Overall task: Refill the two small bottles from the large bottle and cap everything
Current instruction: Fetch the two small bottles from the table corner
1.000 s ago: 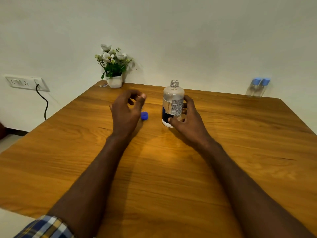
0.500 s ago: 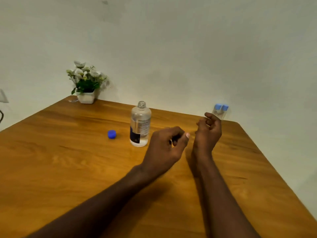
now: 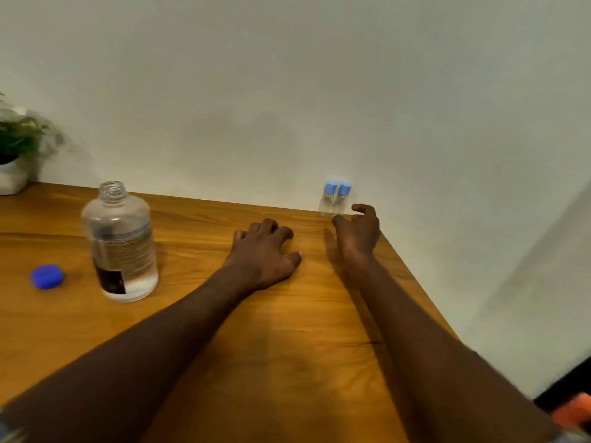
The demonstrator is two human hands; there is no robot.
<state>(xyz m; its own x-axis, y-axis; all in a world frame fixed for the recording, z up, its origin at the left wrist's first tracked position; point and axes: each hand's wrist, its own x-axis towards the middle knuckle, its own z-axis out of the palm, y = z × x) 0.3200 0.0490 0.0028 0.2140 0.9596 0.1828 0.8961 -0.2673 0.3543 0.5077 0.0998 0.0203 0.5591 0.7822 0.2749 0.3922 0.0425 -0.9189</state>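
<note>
The large clear bottle (image 3: 121, 241) stands uncapped at the left of the wooden table (image 3: 287, 362), with a little liquid at its bottom. Its blue cap (image 3: 47, 276) lies on the table to its left. Two small clear bottles with light blue caps (image 3: 334, 199) stand side by side at the table's far right corner against the wall. My right hand (image 3: 359, 230) reaches just beside them, thumb and fingers spread and holding nothing. My left hand (image 3: 263, 252) rests on the table between the large bottle and the small ones, fingers loosely bent.
A potted plant in a white pot (image 3: 12, 151) stands at the far left by the wall. The table's right edge (image 3: 425, 302) runs close beside my right forearm. An orange object (image 3: 575, 410) shows on the floor at the lower right.
The view has swung right. My right hand has left the large bottle and reached to the small bottles. My left hand has moved away from the blue cap and come down onto the table.
</note>
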